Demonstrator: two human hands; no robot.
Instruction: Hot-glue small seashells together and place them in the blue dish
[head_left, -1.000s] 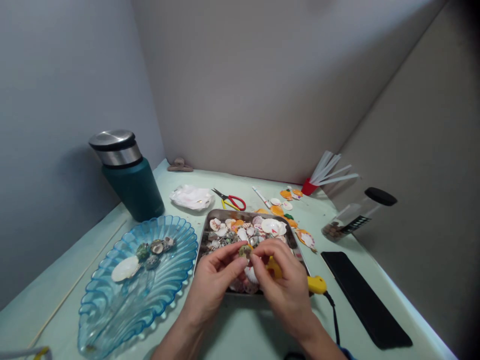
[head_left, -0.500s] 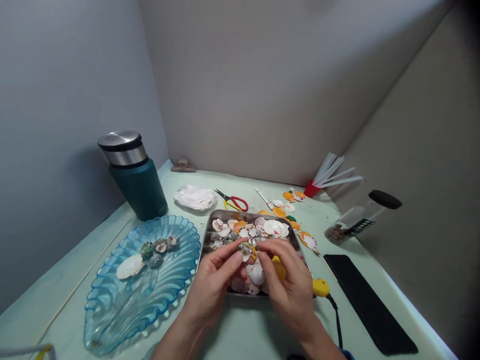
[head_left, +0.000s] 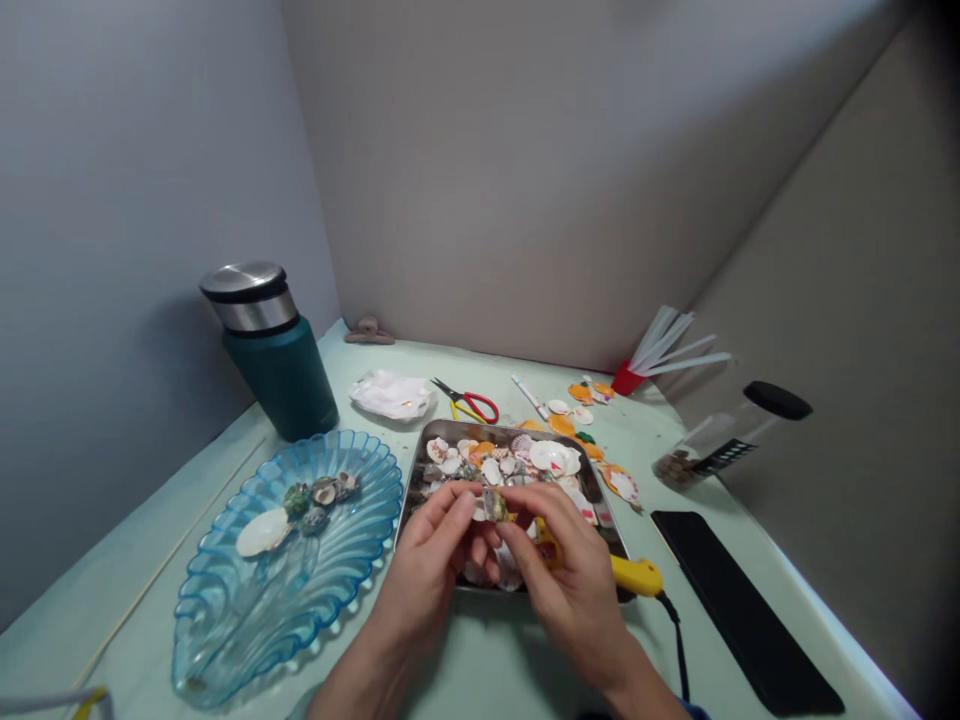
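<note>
A small greenish seashell is pinched between the fingertips of both my hands, above the metal tray. My left hand grips its left side, thumb and forefinger closed. On the other side, the thumb and forefinger of my right hand close on it. White, orange and striped shells fill the tray below, partly hidden by my hands. A yellow glue gun with a black cord lies across the tray's right part, its front covered by my right hand.
To the left, a blue shell-shaped plate holds several shells, near a teal bottle. Red-and-yellow pliers and a white packet lie behind. Rightward are a red cup of glue sticks, a clear jar and a black slab.
The seashell has been turned between my fingertips, showing another side. My right hand has shifted slightly left, uncovering more of the glue gun's yellow handle.
</note>
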